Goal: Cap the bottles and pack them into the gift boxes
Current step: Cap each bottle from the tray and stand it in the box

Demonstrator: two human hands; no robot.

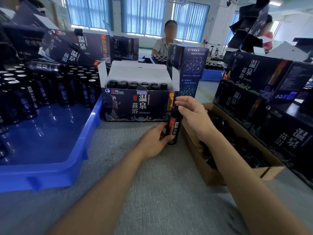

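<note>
A: Head view. Hands?

B: Left hand [155, 141] grips the lower half of a dark bottle [174, 128], fingers wrapped round it, thumb across the front. Right hand [191, 114] is at the top: thumb and forefinger pinch the black cap [175, 110], the other fingers spread loose.

A: Where's the bottle?

B: Roughly upright over the grey table [152, 184], just in front of the right corner of the open gift box [135, 107]. Its base is down at the table; can't tell if it rests there.

A: The box?

B: Flaps up, two rows of capped bottles [135, 85] standing inside. Dark print with white characters on the front. A second box of the same print [189, 65] stands upright just behind its right corner.

A: Left side?

B: Blue plastic tray [50, 141], touching the gift box. Its far half is packed with standing bottles [25, 92], many with silver tops showing. One bottle lies flat [49, 67] on top of them. More gift boxes are piled behind.

A: Right side?

B: Brown cardboard carton [211, 175] under the right forearm, dark round pieces in it, too blurred to name. Just beyond it, closed gift boxes [271, 82] are stacked.

A: Background?

B: Another person [167, 38] sits across the table, with more bottles in front of them. Blue curtains [144, 14] hang on the windows.
</note>
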